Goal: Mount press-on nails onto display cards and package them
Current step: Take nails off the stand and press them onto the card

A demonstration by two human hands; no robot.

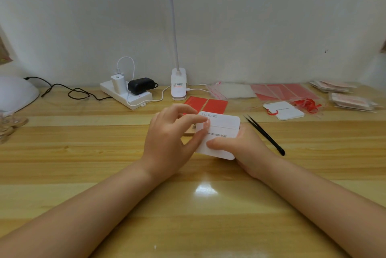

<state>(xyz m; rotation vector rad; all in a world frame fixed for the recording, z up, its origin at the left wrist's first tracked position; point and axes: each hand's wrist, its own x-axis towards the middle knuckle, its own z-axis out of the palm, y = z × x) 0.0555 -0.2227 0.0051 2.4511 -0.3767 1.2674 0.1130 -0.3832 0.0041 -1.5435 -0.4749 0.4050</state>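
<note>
A white display card [223, 132] printed "Handmade Nail" is held just above the wooden table at the centre. My right hand [240, 149] grips it from beneath, thumb lying across its lower front. My left hand [173, 138] pinches a small pale press-on nail [206, 125] between thumb and forefinger against the card's left part. Red adhesive tab sheets [205, 105] lie just behind the card. Black tweezers [265, 134] rest on the table to the right.
At the back stand a clip lamp [178, 84], a power strip [127, 95] with chargers and cables, clear bags [231, 90], red sheets [284, 91], a second card with red ribbon [284, 110] and packed stacks [351, 99]. A white nail lamp [14, 92] sits far left.
</note>
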